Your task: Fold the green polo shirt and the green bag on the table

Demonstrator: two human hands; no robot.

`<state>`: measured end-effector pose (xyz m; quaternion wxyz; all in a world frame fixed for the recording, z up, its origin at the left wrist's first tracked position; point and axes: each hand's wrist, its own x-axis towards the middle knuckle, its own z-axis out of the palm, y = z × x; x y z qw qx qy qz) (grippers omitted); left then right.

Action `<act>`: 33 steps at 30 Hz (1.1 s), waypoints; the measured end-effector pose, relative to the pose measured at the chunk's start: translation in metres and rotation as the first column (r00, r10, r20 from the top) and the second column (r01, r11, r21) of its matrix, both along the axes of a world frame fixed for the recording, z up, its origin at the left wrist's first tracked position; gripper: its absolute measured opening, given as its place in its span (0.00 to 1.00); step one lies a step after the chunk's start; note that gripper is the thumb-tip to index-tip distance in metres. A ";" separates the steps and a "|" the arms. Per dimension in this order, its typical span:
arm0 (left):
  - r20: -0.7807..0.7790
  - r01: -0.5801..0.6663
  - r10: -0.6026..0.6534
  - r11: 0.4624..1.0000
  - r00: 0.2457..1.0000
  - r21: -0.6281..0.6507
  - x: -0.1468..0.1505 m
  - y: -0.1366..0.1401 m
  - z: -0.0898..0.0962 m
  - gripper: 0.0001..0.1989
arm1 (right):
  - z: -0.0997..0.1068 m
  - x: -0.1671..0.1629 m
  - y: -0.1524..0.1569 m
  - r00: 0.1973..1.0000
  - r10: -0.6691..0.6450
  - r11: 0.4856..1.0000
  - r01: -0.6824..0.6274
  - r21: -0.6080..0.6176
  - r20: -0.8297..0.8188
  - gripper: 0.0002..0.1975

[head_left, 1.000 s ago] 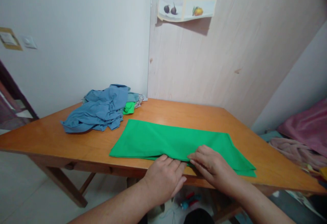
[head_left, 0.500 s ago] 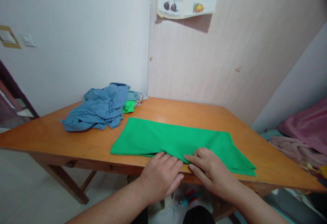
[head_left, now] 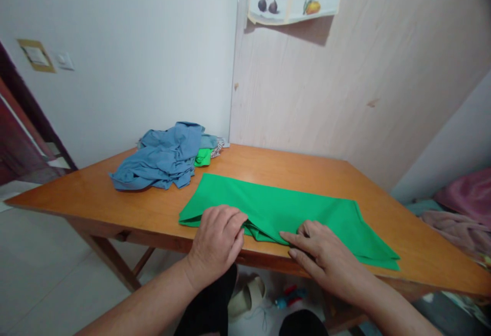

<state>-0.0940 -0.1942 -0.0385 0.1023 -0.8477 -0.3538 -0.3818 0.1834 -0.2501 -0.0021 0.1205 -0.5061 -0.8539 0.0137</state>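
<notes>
A bright green cloth (head_left: 284,204) lies folded in layers along the front of the wooden table, its left end narrower and its right end ending in a point. My left hand (head_left: 219,239) is closed on the near edge, left of the middle, and the layers gape a little beside its fingers. Further right, my right hand (head_left: 322,254) pinches the same edge, index finger on top and thumb low at the table's rim. Small creases bunch in the cloth between the two hands.
A crumpled pile of blue clothing (head_left: 161,157) sits at the table's back left, with a small green piece (head_left: 203,157) beside it. The wooden table (head_left: 287,164) meets the wall behind. Pink and beige fabrics (head_left: 460,223) lie at the right. Slippers (head_left: 247,295) are on the floor below.
My left hand has moved left and up along the cloth's near edge, lifting the layers there. My right hand keeps its place on the cloth. The view has shifted slightly left.
</notes>
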 end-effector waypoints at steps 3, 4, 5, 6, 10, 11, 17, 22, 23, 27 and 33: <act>-0.020 -0.042 0.042 0.999 0.999 0.009 0.001 0.001 0.005 0.16 | 0.000 0.000 0.001 1.000 0.002 1.000 -0.002 -0.002 0.000 0.16; -0.040 -0.042 0.042 0.999 0.998 0.006 0.003 0.002 0.008 0.17 | 0.000 0.000 0.001 1.000 -0.001 1.000 0.001 -0.004 0.000 0.16; -0.067 -0.031 0.031 1.000 0.997 -0.003 0.005 0.002 0.011 0.16 | 0.000 0.000 0.002 1.000 -0.006 1.000 0.006 -0.007 0.000 0.16; -0.099 -0.011 0.009 1.000 0.995 -0.017 0.007 0.003 0.014 0.15 | 0.000 0.000 0.002 1.000 -0.011 1.000 0.011 -0.010 0.000 0.16; -0.199 0.115 -0.129 0.990 0.972 -0.078 0.010 0.009 0.021 0.08 | 0.000 -0.001 0.002 1.000 -0.029 0.999 0.029 -0.030 -0.002 0.16; -0.207 0.142 -0.157 0.986 0.966 -0.086 0.009 0.011 0.021 0.08 | 0.000 -0.002 0.003 0.999 -0.035 0.999 0.035 -0.034 -0.003 0.16; -0.324 0.181 -0.226 0.970 0.919 -0.164 -0.005 0.017 0.019 0.07 | -0.002 -0.003 0.005 0.998 -0.066 0.997 0.066 -0.027 -0.014 0.16; -0.374 0.134 -0.217 0.962 0.902 -0.237 -0.003 0.016 0.034 0.04 | -0.004 -0.002 0.007 0.998 -0.061 0.997 0.060 -0.037 -0.012 0.16; -0.366 0.122 -0.208 0.962 0.907 -0.245 0.000 0.018 0.039 0.05 | -0.004 -0.002 0.007 0.998 -0.062 0.997 0.061 -0.036 -0.012 0.16; -0.301 0.101 -0.167 0.970 0.939 -0.223 0.029 0.030 0.057 0.13 | -0.003 -0.003 0.006 0.997 -0.074 0.997 0.074 -0.027 -0.010 0.16; -0.228 0.160 -0.208 0.964 0.951 -0.211 0.082 0.050 0.051 0.16 | 0.001 -0.006 0.003 0.997 -0.075 0.997 0.075 -0.036 -0.004 0.15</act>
